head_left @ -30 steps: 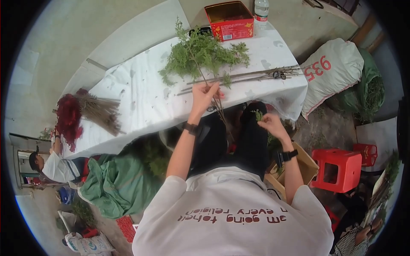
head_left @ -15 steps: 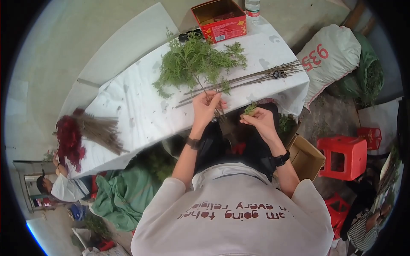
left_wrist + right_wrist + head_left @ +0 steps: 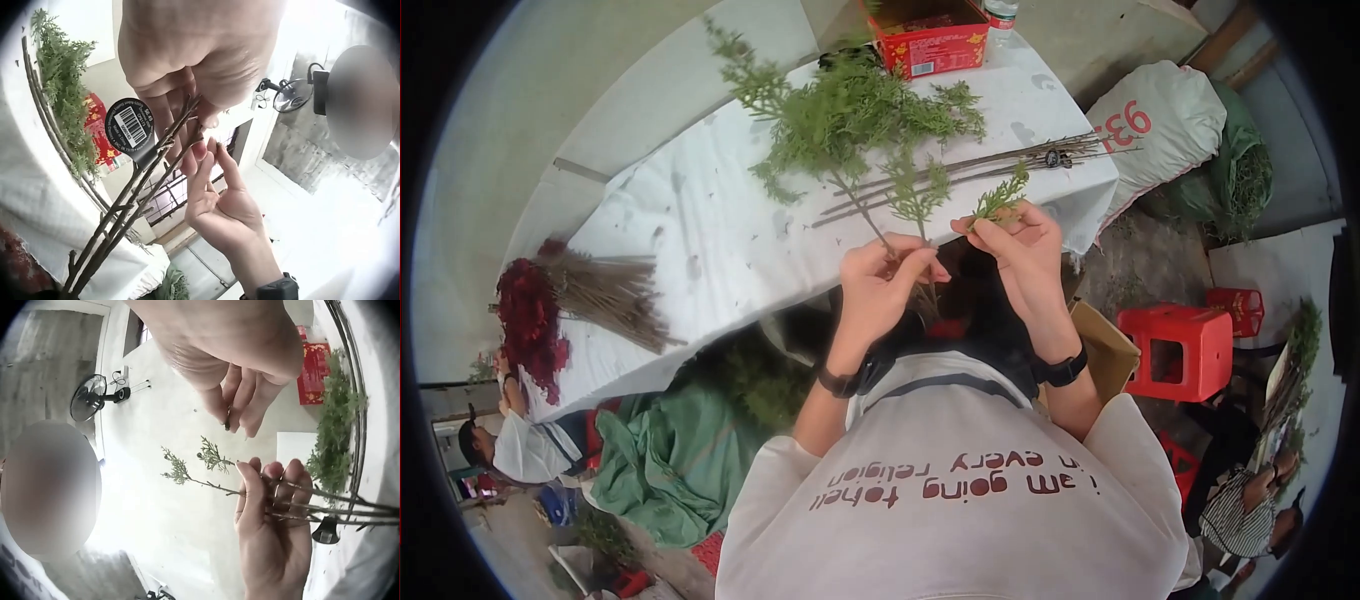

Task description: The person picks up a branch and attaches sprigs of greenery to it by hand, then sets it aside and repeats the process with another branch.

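Observation:
My left hand (image 3: pixel 892 285) grips several thin brown stems (image 3: pixel 134 197), with fingers curled round them and the lower ends pointing down below the fist. A round black barcode tag (image 3: pixel 129 125) hangs on these stems. Above the fist rise a leafy green branch (image 3: pixel 750 80), leaning left, and a smaller green sprig (image 3: pixel 920 190). Close beside it on the right, my right hand (image 3: pixel 1030 262) pinches a short green sprig (image 3: pixel 1002 197) between thumb and fingers. In the right wrist view its thumb and fingertips meet on the cut end of the sprig's stem.
On the white-covered table (image 3: pixel 710 210) lie green foliage (image 3: pixel 870 110), bare stems (image 3: pixel 1000 165) and a red dried bunch (image 3: pixel 530 315). A red box (image 3: pixel 930 50) and a bottle (image 3: pixel 1000 20) stand behind. Right are a white sack (image 3: pixel 1165 125) and red stool (image 3: pixel 1180 350); another person (image 3: pixel 540 445) is left.
My right hand has moved up and inward with its sprig, coming close beside the left hand. The left hand has lowered slightly, and its leafy branch now leans further left.

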Tool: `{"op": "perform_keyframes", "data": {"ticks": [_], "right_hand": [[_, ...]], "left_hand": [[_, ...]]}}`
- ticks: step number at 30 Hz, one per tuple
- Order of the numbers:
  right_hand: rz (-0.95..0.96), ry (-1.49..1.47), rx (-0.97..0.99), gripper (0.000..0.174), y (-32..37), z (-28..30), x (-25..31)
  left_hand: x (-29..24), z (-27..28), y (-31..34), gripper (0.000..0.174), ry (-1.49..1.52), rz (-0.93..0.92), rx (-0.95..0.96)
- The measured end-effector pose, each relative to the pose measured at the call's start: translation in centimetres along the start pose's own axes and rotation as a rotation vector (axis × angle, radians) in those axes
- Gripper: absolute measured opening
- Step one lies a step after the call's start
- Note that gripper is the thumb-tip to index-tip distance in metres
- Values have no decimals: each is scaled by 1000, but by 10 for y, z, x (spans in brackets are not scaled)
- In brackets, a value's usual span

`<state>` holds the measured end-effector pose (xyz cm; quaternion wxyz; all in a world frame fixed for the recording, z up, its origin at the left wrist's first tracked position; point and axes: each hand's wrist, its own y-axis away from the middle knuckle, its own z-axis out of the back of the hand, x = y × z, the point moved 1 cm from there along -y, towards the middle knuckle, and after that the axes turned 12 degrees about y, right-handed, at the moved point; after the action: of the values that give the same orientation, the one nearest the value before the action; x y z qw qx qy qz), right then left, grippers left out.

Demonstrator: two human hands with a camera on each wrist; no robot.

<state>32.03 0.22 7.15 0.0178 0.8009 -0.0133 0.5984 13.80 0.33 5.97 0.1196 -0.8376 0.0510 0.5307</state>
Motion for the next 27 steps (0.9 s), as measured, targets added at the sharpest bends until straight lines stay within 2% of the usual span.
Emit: {"op": "perform_keyframes", "data": {"ticks": [3, 12, 20, 27], "right_hand": [[-17, -60, 17, 12, 13, -19, -1], [-28, 46, 100, 11, 17, -19, -4], [-24, 57, 77, 11, 20, -19, -5], [71, 284, -19, 14, 21, -24, 7]], "left_hand": [[-2, -3, 16, 7, 11, -10, 30], [-3, -5, 24, 8, 32, 7, -43], [-3, -4, 26, 9, 23, 8, -39], [-4, -5, 22, 10, -70, 4, 12]]}}
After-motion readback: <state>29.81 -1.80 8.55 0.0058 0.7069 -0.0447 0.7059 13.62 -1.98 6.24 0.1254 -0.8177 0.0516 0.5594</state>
